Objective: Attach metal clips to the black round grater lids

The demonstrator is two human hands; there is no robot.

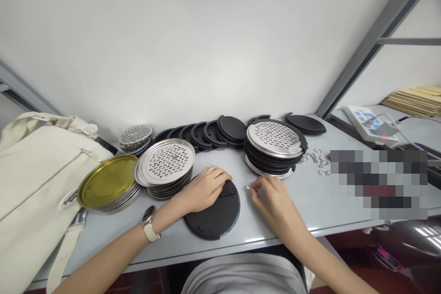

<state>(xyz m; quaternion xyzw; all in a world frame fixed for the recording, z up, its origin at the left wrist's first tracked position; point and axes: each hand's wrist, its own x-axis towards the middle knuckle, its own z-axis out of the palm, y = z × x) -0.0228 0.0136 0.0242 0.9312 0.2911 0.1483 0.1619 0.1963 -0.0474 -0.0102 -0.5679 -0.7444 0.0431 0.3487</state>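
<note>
On the table in front of me lies a round black plastic disc (217,216) with a small bar and a knob on its face. My left hand (206,189) rests over its upper part, fingers stretched out and lying on it. Right of the disc, my right hand (272,197) pinches a small shiny metal piece (246,188) between thumb and forefinger; its exact kind is too small to tell. Loose metal rings and clasps (321,161) lie beyond my right hand. A stack of black discs topped by a perforated silver metal disc (274,138) stands just behind that hand.
Left of the black disc stand perforated silver discs (170,161) and gold-coloured round plates (108,181). More black discs (232,128) lean along the wall. A cream bag (37,183) fills the left side. At right are a white box (370,121) and wooden boards (415,101).
</note>
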